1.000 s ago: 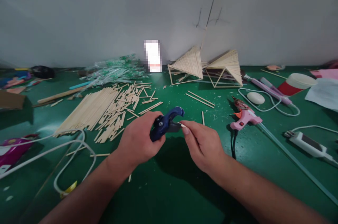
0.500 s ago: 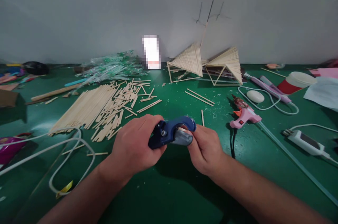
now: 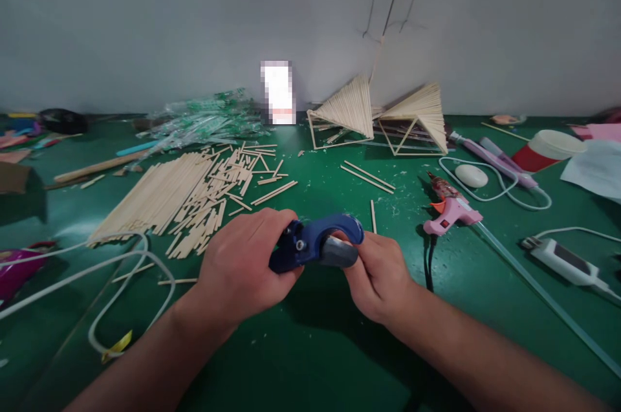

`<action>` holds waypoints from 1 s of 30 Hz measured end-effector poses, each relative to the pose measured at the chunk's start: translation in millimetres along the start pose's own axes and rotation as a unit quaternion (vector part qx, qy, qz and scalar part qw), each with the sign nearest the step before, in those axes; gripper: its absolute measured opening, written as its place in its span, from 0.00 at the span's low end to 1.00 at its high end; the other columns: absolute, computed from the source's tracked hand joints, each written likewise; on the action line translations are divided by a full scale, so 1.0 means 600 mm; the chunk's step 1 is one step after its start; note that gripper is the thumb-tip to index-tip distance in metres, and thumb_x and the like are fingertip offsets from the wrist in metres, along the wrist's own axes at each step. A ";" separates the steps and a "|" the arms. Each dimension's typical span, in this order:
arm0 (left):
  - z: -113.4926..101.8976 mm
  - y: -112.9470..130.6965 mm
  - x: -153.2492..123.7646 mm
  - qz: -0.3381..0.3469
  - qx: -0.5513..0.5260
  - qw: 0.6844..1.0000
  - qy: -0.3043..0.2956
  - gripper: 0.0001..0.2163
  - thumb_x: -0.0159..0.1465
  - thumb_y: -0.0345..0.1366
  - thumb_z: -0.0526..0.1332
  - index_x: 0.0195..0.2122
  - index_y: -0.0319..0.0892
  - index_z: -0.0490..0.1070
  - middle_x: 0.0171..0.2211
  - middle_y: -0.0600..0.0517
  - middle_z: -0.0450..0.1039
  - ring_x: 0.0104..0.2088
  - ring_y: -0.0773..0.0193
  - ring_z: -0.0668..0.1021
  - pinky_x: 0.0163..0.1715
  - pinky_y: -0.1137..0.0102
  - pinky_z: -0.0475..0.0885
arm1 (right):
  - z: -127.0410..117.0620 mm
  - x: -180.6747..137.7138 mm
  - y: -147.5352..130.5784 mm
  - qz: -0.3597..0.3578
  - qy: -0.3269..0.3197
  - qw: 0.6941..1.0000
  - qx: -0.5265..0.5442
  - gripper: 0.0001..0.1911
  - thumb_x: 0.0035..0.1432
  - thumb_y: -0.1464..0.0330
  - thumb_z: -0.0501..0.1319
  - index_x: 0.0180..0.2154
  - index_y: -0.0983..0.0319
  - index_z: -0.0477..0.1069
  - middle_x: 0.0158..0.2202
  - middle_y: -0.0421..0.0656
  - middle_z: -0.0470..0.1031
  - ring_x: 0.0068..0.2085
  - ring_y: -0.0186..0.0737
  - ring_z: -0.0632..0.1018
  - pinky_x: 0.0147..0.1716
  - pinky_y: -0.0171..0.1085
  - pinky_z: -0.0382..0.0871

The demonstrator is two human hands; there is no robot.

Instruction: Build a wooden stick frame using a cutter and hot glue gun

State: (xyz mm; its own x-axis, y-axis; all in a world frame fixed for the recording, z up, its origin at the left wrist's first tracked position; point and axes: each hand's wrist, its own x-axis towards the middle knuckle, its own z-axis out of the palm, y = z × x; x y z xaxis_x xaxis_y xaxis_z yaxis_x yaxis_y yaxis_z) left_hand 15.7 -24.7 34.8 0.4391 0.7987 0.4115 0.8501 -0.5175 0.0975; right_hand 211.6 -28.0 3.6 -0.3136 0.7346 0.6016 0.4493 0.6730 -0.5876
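Observation:
My left hand [image 3: 242, 263] is wrapped round the handles of a blue cutter [image 3: 315, 244] held over the green table [image 3: 310, 347]. The cutter's curved jaw and grey blade point right. My right hand [image 3: 378, 276] is closed just under the blade, fingertips pinched at the jaw; the thin wooden stick it held a moment ago is hidden behind the cutter. A pile of cut and long wooden sticks [image 3: 189, 195] lies to the left.
Two fan-shaped stick models [image 3: 383, 114] stand by the wall. A pink glue gun [image 3: 449, 211] with a clear glue stick lies right, then a white adapter [image 3: 563, 257], a red cup [image 3: 546, 150] and cables. White cords [image 3: 107, 270] loop at left.
The cutter has tilted from pointing up to lying level, and my right hand has moved in under its jaw; the stick tip visible earlier is now hidden behind the blade.

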 end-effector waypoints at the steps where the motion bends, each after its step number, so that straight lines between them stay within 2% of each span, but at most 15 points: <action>1: 0.000 0.000 0.000 0.000 0.002 1.000 -0.001 0.13 0.54 0.36 0.60 0.41 0.43 0.67 0.33 0.50 0.75 0.33 0.56 0.77 0.34 0.66 0.68 | 0.000 -0.001 0.000 0.000 -0.001 1.000 0.004 0.12 0.62 0.72 0.49 0.28 0.63 0.66 0.20 0.36 0.62 0.20 0.31 0.63 0.20 0.32 0.56; 10: -0.001 0.000 0.001 -0.008 0.015 1.000 -0.014 0.12 0.55 0.38 0.59 0.41 0.44 0.68 0.33 0.50 0.75 0.32 0.56 0.76 0.32 0.65 0.67 | -0.001 -0.004 0.002 -0.003 0.001 1.000 0.000 0.11 0.62 0.72 0.49 0.28 0.62 0.65 0.20 0.37 0.63 0.20 0.31 0.63 0.21 0.32 0.56; 15: 0.001 -0.003 0.001 -0.021 0.019 0.999 -0.029 0.12 0.56 0.39 0.59 0.41 0.45 0.68 0.33 0.50 0.75 0.33 0.55 0.76 0.33 0.65 0.67 | -0.001 -0.002 0.000 0.005 0.009 1.000 -0.019 0.12 0.61 0.71 0.49 0.24 0.60 0.61 0.19 0.36 0.61 0.20 0.31 0.61 0.20 0.33 0.53; 22: -0.002 0.000 0.000 -0.029 -0.003 0.999 -0.031 0.15 0.52 0.38 0.61 0.42 0.44 0.66 0.35 0.49 0.75 0.35 0.54 0.77 0.34 0.64 0.69 | -0.002 -0.001 0.000 -0.006 0.022 0.999 -0.039 0.06 0.60 0.72 0.52 0.34 0.63 0.67 0.23 0.40 0.69 0.24 0.34 0.68 0.24 0.34 0.61; 30: -0.001 -0.001 -0.004 -0.011 -0.019 0.999 -0.040 0.15 0.54 0.38 0.60 0.44 0.45 0.66 0.35 0.51 0.76 0.35 0.55 0.77 0.34 0.64 0.69 | -0.004 -0.001 0.001 -0.044 0.017 0.998 -0.028 0.07 0.58 0.73 0.50 0.31 0.60 0.65 0.23 0.41 0.70 0.25 0.36 0.70 0.25 0.35 0.64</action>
State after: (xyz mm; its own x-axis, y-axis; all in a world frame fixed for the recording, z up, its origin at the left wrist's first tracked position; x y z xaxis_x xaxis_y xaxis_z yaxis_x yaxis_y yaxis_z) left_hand 14.2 -26.4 34.6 0.4432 0.8311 0.3360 0.8489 -0.5096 0.1407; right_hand 214.1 -28.2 4.5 -0.3264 0.6691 0.6677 0.4681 0.7281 -0.5007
